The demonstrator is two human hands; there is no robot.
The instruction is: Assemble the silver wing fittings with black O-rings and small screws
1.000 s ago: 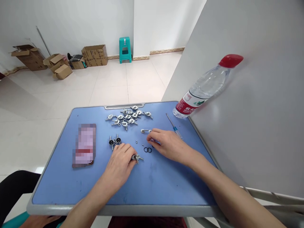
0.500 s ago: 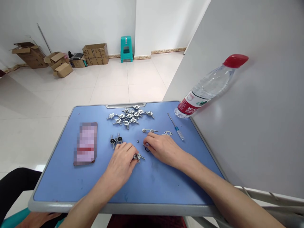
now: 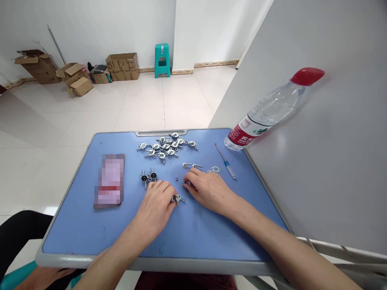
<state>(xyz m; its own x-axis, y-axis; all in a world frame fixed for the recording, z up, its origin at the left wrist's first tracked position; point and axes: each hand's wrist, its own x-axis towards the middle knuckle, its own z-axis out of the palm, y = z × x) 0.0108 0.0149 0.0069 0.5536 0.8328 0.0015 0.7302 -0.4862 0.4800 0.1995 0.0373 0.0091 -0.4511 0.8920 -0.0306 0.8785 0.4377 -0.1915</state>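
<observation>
My left hand (image 3: pixel 157 201) is closed on a small metal valve (image 3: pixel 178 198) with a flange and a lever, low over the table's middle. Just to the right, the fingers of my right hand (image 3: pixel 205 187) are pinched together at the tabletop; what they hold is too small and hidden to name. A tiny metal piece (image 3: pixel 176 179) lies between the two hands. Beyond my left hand are two valve bodies (image 3: pixel 148 177) with black round faces. Past my right hand lie metal levers with round ends (image 3: pixel 192 165) and a flat metal plate (image 3: pixel 215 169).
Several metal valves (image 3: pixel 166 146) form a pile toward the far edge of the blue table (image 3: pixel 121 233). A screwdriver (image 3: pixel 229 168) and a water bottle (image 3: pixel 256 117) are at the right, a phone (image 3: pixel 110 181) at the left. Beside the table, someone's black-clad knee (image 3: pixel 21 233) shows.
The black ring seen under my right fingertips no longer shows clearly. Both hands stay almost in place; the view has shifted slightly.
</observation>
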